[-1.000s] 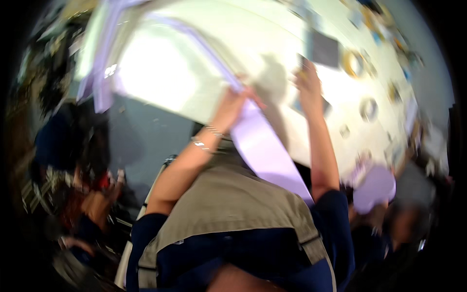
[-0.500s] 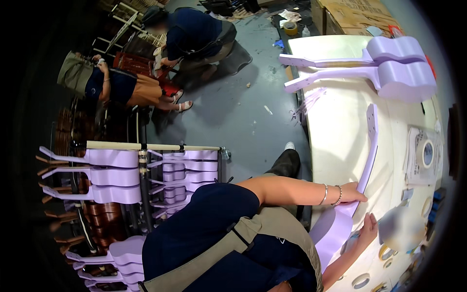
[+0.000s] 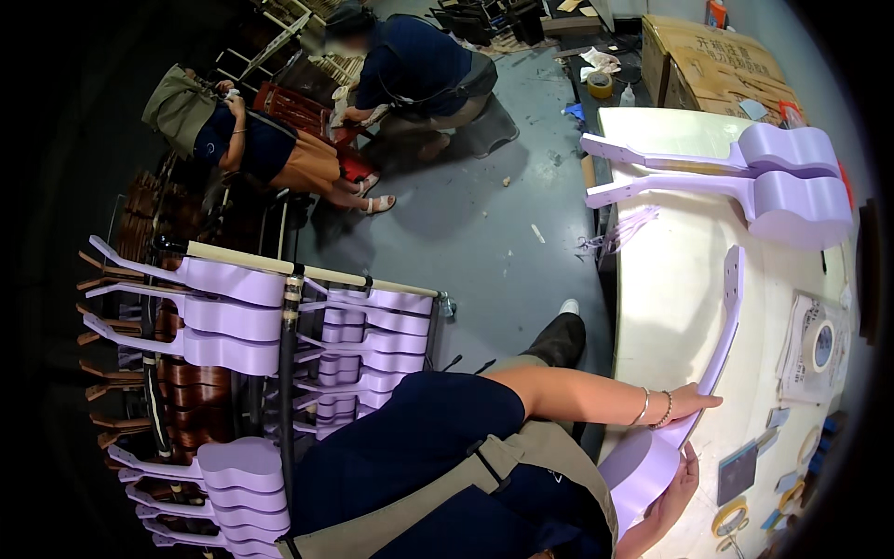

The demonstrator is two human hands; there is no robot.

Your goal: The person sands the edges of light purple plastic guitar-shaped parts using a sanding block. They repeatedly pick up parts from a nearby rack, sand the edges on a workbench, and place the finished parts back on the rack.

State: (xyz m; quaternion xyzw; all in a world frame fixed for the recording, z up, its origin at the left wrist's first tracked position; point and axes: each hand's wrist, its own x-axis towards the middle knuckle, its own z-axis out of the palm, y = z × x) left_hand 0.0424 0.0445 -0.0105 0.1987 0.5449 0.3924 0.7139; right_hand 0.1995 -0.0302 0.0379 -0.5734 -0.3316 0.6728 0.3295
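Observation:
A lilac-painted ukulele (image 3: 643, 468) leans toward me at the near edge of the white-covered table, its neck pointing away over the tabletop. My left hand (image 3: 687, 404), with bracelets at the wrist, is wrapped round the neck close to the body. Below it, my right hand (image 3: 678, 484) lies against the body's right side, fingers bent onto the edge; part of that hand is hidden by the instrument. A dark grey flat pad (image 3: 738, 473) lies on the table to the right of my right hand.
Two more lilac ukuleles (image 3: 796, 191) lie at the table's far end, beside a cardboard box (image 3: 726, 61). Tape rolls (image 3: 819, 345) and papers line the right side. A rack (image 3: 317, 272) of lilac ukuleles stands at left. Two people (image 3: 424, 70) work beyond it.
My right hand has come down from beside the ukulele and now touches its body. My left hand keeps its hold on the neck. The whole view has shifted slightly.

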